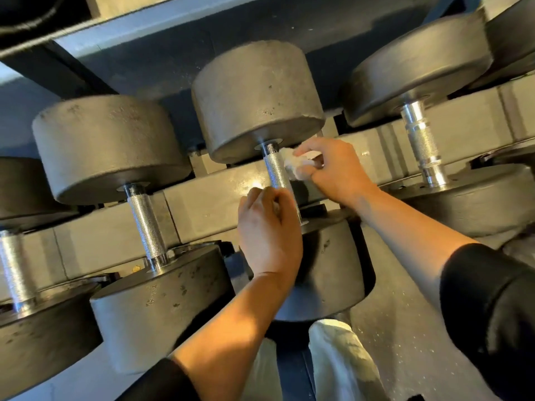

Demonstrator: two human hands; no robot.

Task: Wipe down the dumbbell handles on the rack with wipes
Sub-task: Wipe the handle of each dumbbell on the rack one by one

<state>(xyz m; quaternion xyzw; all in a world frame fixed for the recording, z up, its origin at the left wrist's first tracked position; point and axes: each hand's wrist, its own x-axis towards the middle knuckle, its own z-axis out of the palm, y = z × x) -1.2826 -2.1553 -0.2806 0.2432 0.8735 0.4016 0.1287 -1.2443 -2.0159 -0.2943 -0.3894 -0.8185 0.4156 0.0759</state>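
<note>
Left hand [267,227] curls round the near end of the middle dumbbell handle [276,172], a bit of white showing under the fingers. Beyond it, right hand [333,166] pinches a crumpled wipe [295,166] against the handle's far end. Wipe: soft, light. Handle: stiff knurled steel, grippy; dumbbell looks heavy, best left sitting on the rack [208,192].

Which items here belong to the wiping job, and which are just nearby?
In use: middle dumbbell handle; white wipe pinched in right hand; left hand gripping the handle's lower part.
Nearby only: left dumbbell; right dumbbell; rack rail.
</note>
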